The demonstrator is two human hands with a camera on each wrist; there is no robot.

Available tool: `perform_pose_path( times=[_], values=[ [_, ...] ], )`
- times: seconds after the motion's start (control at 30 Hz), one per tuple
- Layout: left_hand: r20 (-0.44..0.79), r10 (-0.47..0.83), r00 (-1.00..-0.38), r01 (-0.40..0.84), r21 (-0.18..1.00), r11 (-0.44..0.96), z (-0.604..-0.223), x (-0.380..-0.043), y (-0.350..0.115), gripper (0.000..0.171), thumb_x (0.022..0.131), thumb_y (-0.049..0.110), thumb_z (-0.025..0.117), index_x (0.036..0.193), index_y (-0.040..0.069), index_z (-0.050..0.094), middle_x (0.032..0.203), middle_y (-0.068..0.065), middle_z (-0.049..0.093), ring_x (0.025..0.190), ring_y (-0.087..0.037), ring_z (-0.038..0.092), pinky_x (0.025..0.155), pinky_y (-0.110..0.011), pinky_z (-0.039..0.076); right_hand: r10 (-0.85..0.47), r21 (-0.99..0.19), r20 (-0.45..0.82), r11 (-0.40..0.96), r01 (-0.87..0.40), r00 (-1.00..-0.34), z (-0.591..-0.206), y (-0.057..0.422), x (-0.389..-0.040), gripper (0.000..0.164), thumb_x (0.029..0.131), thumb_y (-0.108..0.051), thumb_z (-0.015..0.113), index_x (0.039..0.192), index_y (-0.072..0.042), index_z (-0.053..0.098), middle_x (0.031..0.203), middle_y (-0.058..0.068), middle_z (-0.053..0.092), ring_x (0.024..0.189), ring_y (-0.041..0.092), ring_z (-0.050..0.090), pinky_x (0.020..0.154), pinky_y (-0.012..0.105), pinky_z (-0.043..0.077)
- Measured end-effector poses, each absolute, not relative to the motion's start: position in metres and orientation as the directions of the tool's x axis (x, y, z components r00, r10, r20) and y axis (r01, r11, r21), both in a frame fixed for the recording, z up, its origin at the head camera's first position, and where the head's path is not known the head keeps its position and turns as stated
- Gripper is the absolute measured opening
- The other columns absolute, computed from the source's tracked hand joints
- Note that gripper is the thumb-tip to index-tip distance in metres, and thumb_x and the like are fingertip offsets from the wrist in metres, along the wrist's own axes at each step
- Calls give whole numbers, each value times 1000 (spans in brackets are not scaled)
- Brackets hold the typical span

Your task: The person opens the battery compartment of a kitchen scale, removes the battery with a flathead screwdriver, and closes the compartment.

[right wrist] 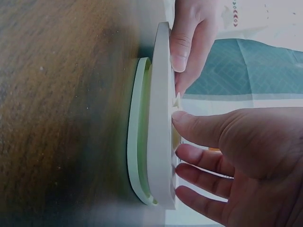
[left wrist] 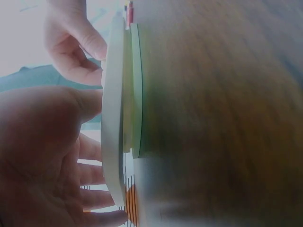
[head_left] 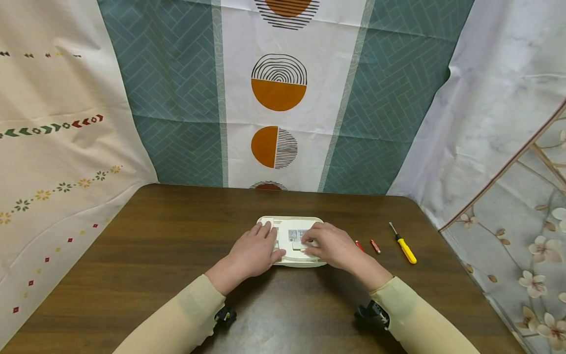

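Note:
A flat white device (head_left: 305,222) with rounded corners lies on the table, a printed label (head_left: 295,235) facing up. Beneath it, the right wrist view shows a pale green rimmed layer (right wrist: 135,142) against the tabletop. My left hand (head_left: 254,250) rests on the device's left end, fingers extended across it. Over the right half, my right hand (head_left: 334,246) pinches a small white cover (right wrist: 176,135) between thumb and fingers, close to a small recess (head_left: 298,246) below the label. The right fingers partly hide this cover.
Right of the device lie two small red batteries, one (head_left: 375,247) fully seen and another (head_left: 359,245) partly behind the right hand. Farther right is a screwdriver (head_left: 406,250) with a yellow handle. Patterned cloths (head_left: 185,98) hang behind and beside the brown wooden table (head_left: 177,255).

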State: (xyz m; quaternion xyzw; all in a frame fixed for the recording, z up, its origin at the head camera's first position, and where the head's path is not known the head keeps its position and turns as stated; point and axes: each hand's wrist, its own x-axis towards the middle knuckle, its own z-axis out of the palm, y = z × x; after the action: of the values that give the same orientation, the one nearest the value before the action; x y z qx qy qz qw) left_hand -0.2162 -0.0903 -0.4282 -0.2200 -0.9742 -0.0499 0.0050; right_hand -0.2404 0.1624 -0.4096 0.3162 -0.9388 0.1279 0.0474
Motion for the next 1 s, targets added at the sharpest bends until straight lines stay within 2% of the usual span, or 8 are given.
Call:
perform_pose_path(
  times=[0.23,0.5,0.77,1.0],
  values=[
    [25,430,-903,430,90,898,-430,-217,-90,76,114,55,55,164,-2,48,173,-24,39,159,-45,37,124,-55,41,-611,-237,158,740,-630,-776,-409,165,-239,29,94,-18,92,122,-24,85,113,-2,72,103,19,68,81,37,58],
    [14,425,-905,425,97,900,-429,-216,-90,77,114,55,55,165,-1,47,173,-23,39,160,-44,36,124,-56,41,-613,-250,168,731,-635,-772,-411,166,-238,21,98,-24,88,119,-23,86,113,-7,71,105,18,68,81,36,58],
    [4,426,-905,424,109,899,-427,-216,-90,77,114,55,55,165,-2,46,174,-24,37,161,-44,35,125,-56,40,-600,-235,183,743,-627,-779,-413,166,-237,21,98,-23,88,119,-23,87,112,-7,70,103,16,66,79,34,57],
    [7,427,-904,425,111,899,-427,-216,-91,77,114,54,55,165,-2,46,174,-24,37,161,-45,35,125,-57,40,-581,-253,178,753,-607,-794,-415,166,-237,24,98,-21,88,121,-21,84,118,-4,71,111,21,67,86,41,59]
  ],
)
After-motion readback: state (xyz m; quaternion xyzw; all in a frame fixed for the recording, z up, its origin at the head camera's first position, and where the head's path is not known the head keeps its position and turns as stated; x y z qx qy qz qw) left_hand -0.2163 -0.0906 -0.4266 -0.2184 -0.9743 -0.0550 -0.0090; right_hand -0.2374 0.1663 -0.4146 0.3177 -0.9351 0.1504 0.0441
